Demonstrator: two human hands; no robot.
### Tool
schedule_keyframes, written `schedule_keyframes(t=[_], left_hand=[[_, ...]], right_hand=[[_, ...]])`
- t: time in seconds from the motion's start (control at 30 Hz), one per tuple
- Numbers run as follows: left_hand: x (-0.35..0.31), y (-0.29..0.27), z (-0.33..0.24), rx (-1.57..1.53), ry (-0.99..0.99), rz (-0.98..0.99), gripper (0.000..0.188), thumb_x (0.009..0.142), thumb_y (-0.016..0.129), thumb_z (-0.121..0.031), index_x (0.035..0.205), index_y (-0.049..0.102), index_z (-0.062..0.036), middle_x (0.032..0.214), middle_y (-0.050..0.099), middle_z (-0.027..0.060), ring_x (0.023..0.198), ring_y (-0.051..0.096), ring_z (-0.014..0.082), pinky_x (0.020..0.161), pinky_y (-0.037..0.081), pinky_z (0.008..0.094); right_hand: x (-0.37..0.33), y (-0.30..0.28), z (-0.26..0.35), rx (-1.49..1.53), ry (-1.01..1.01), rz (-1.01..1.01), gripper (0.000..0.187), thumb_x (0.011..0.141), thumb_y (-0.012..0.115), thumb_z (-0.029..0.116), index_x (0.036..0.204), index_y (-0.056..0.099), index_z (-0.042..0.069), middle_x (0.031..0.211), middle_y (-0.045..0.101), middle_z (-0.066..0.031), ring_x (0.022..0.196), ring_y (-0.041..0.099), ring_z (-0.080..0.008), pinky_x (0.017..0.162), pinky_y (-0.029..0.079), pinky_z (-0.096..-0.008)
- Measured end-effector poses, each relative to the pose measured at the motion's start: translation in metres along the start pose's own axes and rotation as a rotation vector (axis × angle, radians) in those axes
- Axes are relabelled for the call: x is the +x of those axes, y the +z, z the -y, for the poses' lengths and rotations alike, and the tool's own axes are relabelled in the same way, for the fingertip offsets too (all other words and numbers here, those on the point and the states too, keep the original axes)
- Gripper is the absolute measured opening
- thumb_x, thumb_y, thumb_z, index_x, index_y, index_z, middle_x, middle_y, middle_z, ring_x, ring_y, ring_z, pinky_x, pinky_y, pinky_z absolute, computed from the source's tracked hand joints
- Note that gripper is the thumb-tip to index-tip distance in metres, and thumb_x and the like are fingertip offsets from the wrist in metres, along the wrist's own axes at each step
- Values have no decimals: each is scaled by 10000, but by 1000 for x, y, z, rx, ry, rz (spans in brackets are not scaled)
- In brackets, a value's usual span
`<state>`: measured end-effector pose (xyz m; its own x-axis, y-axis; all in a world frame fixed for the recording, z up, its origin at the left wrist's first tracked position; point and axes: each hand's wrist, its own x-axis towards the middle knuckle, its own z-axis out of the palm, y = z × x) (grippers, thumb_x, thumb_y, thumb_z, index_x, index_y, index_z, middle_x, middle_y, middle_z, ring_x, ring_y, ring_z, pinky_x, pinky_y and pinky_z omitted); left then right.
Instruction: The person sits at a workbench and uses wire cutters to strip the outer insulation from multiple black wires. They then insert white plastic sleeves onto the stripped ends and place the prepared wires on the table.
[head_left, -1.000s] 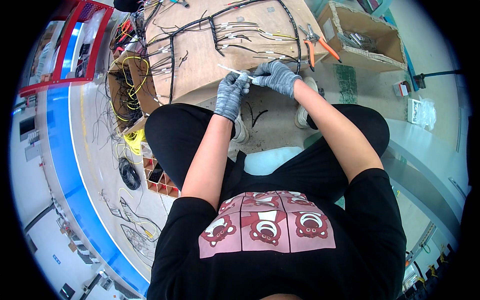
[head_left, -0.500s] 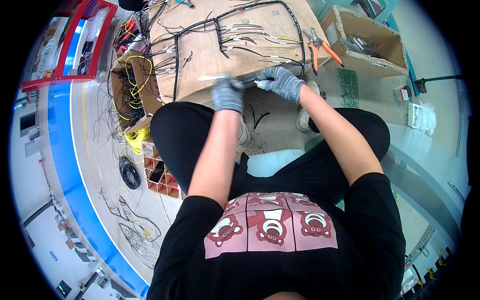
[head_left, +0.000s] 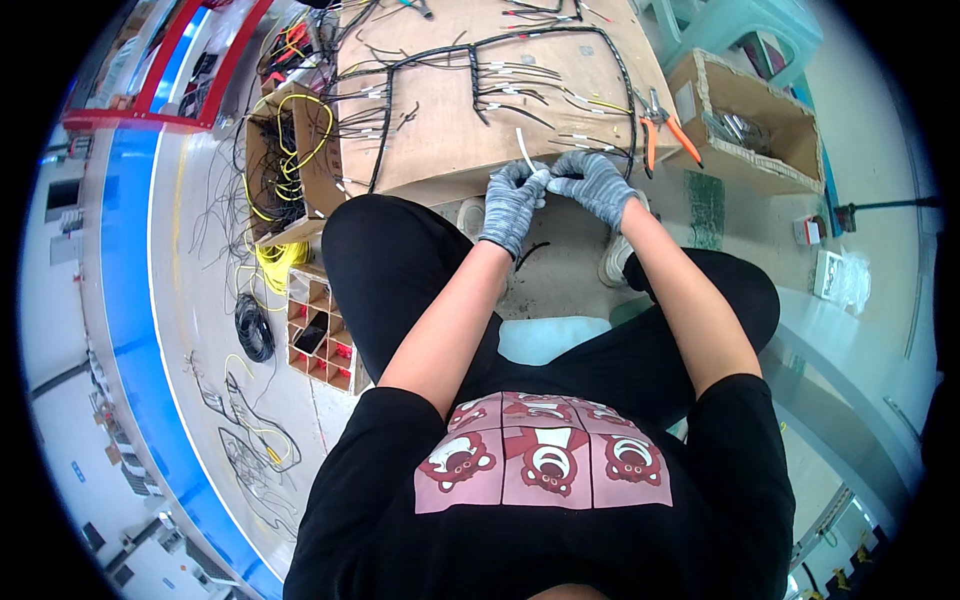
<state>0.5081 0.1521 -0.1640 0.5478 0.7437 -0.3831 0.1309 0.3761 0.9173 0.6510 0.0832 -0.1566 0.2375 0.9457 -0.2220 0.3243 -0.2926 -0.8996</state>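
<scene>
Both hands wear grey knitted gloves and meet just off the near edge of the wooden board point(head_left: 450, 148). A thin white strip point(head_left: 524, 148) stands up from the fingers of my left hand point(head_left: 511, 208), which are closed on its lower end. My right hand point(head_left: 596, 188) has its fingertips pinched together, touching or nearly touching the left ones; what they hold is hidden. Beyond the hands, a black-wrapped wire harness point(head_left: 430, 56) lies across the board, with loose wire ends carrying white labels. Orange-handled pliers point(head_left: 684, 141) rest at the board's right edge.
At the right stands a cardboard box point(head_left: 800, 178) with metal parts inside, near a pale green stool point(head_left: 760, 25). To the left are a box of wires point(head_left: 268, 225), a partitioned tray point(head_left: 338, 375) with a phone, a black cable coil point(head_left: 254, 328) and a red frame point(head_left: 140, 118).
My left hand has moved right with the white strip, which now points upward instead of left. The right hand has come slightly lower, and the two hands now meet. The whole view has shifted.
</scene>
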Motion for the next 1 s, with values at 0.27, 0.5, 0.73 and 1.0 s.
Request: schedule_keyframes(t=[0.27, 0.5, 0.73, 1.0], left_hand=[[1, 7, 5, -122, 13, -59, 123, 833, 587, -102, 916, 604, -12, 735, 593, 4, 537, 485, 57, 490, 426, 191], [-1, 22, 25, -30, -23, 7, 61, 826, 583, -88, 868, 602, -48, 709, 559, -21, 580, 475, 47, 503, 416, 193], [1, 19, 17, -181, 39, -50, 78, 821, 585, -65, 897, 597, -54, 726, 571, -14, 591, 484, 50, 504, 414, 192], [-5, 9, 9, 241, 189, -50, 101, 782, 594, -44, 877, 598, -11, 745, 597, 35, 676, 513, 97, 661, 440, 250]], right_hand=[[-8, -10, -16, -172, 0, -31, 219, 707, 695, 127, 886, 632, 19, 797, 637, -119, 719, 592, -214, 700, 465, -306], [-11, -6, -26, -129, 44, -53, 232, 687, 721, 104, 875, 616, 17, 776, 625, -92, 705, 563, -162, 684, 462, -278], [-18, -6, -18, -59, 67, -23, 245, 714, 702, 88, 920, 598, 6, 833, 624, -78, 757, 571, -151, 722, 466, -274], [-18, 7, -3, -156, -25, -107, 215, 737, 678, 131, 891, 609, -2, 825, 630, -111, 764, 590, -203, 717, 464, -300]])
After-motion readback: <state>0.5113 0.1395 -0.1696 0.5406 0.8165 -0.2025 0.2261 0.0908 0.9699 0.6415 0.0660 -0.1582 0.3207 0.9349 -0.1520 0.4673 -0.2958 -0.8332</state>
